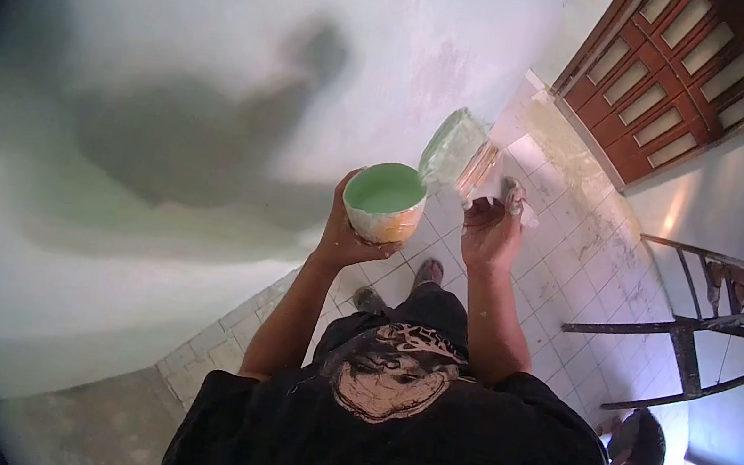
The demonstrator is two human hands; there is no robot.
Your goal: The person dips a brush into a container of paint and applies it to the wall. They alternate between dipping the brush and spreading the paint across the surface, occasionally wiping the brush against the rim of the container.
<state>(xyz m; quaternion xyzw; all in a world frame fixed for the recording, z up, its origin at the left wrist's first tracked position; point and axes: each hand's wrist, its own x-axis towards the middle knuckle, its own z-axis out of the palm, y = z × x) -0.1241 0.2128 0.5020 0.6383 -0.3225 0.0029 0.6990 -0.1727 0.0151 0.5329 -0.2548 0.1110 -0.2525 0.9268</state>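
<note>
A round tub (382, 223) of pale green paint is in my left hand (340, 234), with my fingers wrapped round its side and base. Its outer wall is orange and white with paint smears. Just right of the tub, my right hand (492, 237) grips a wide paintbrush (459, 153) by its handle. The brush's bristles are coated with pale green paint and point up and left, close to the tub's rim. Both hands are in front of the pale wall (181, 34), where a dark shadow falls.
A brown wooden door (658, 92) stands at the upper right. Dark metal ladder-like frames (685, 357) lean at the right. Other people (639, 451) are at the lower right. White tiles (568, 260) cover the floor around my feet.
</note>
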